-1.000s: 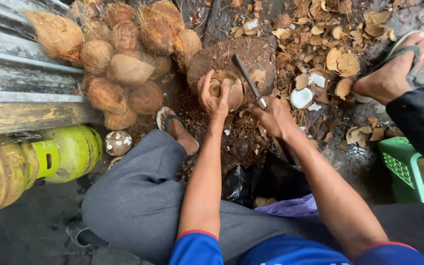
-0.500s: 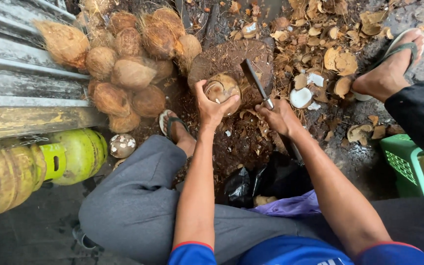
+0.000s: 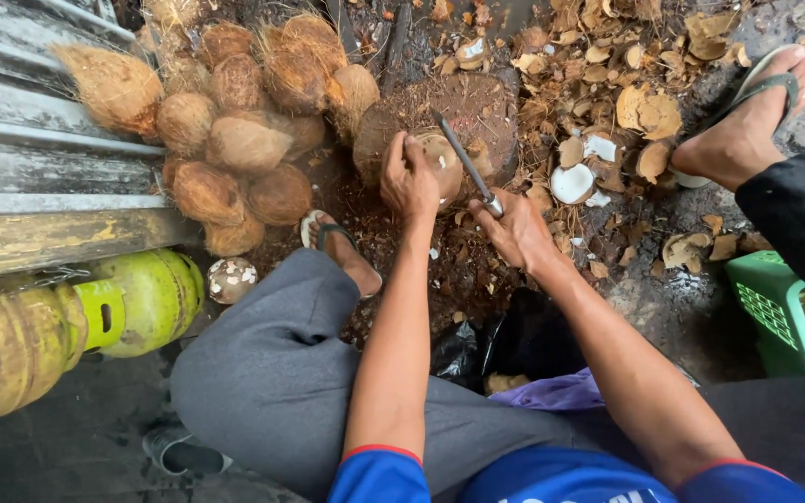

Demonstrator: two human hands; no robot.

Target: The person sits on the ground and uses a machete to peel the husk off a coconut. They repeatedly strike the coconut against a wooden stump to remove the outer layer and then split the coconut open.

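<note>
The left hand [image 3: 409, 179] had its fingers curled tight over a part-husked coconut [image 3: 440, 163], pinning it on a round wood block [image 3: 477, 112] w/ the husked coconut pile [image 3: 235, 140] just to its left. The right hand [image 3: 514, 228] was fisted round the handle of a long knife [image 3: 463, 160], blade tip resting vs the nut's top. Shell bits [image 3: 607, 121] lay scattered to the right; green gas cylinders [image 3: 67, 326] lay by the left knee.

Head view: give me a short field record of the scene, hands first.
left hand: grips a partly peeled coconut on a round wooden block
right hand: holds a knife, blade against the coconut
left of block: pile of husked coconuts
right of block: shell pieces on the ground
lower left: green gas cylinders
right edge: green crate; another person's sandalled foot
</note>
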